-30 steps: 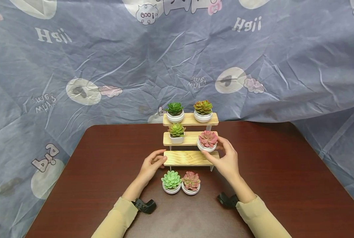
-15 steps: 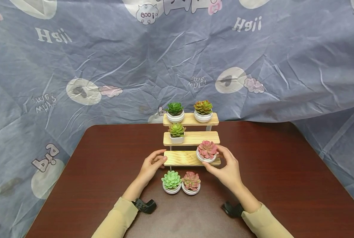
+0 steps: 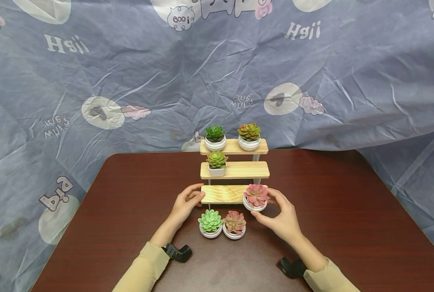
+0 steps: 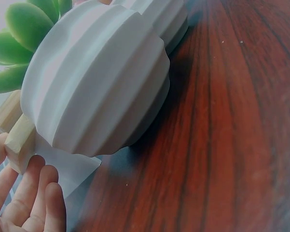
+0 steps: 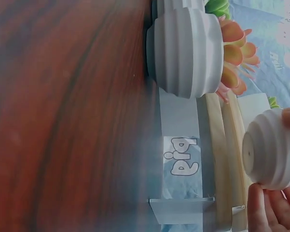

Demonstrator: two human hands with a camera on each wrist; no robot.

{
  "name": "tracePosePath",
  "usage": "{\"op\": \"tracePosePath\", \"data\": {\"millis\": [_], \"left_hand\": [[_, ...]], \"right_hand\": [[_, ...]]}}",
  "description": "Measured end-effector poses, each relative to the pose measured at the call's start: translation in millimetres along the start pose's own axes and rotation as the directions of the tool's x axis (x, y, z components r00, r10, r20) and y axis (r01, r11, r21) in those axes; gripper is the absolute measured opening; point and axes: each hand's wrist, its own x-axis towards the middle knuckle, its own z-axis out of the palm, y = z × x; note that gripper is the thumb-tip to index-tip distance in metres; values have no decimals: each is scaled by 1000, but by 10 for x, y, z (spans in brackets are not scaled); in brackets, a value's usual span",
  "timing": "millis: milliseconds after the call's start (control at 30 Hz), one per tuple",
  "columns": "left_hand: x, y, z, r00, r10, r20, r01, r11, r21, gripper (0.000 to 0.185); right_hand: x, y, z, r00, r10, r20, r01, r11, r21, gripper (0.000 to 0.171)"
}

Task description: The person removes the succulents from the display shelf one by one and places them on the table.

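If you let go too soon, the pink plant [image 3: 256,194] could fall, as it seems to hang over the near edge of the low shelf [image 3: 220,194], on the right. Your right hand [image 3: 284,218] pinches its ridged white pot [image 5: 272,154]; your left hand [image 3: 181,204] pinches the shelf's left end. It looks like an open flower.

The left forearm [image 3: 165,234] is slanting in from the near left, while the left hand [image 3: 183,203] is pinching between thumb and forefinger. The right forearm [image 3: 309,253] is angling in from the near right, and the right hand [image 3: 283,216] is gripping, its thumb bending opposite its fingers [image 5: 274,208].
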Motion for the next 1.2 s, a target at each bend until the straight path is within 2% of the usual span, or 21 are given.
{"op": "tracePosePath", "data": {"millis": [400,667,967,1200], "left_hand": [[-2,-4,-7,1000,-1,4,1,1000,4,41],[1,0,-5,1000,1,10,-1,1000,3,43],[5,11,-10,1000,-5,5,5,1000,7,44],[5,-2,-16,1000,-3,13,3,1000,6,44]], "right_hand": [[-128,108,-44,997,-53,49,52,998,25,66],[-219,151,-60,997,-5,83,3,1000,24,66],[-294,179,-82,991,12,130,-12,1000,3,67],[-340,247,-84,972,88,218,-78,996,-52,67]]}}
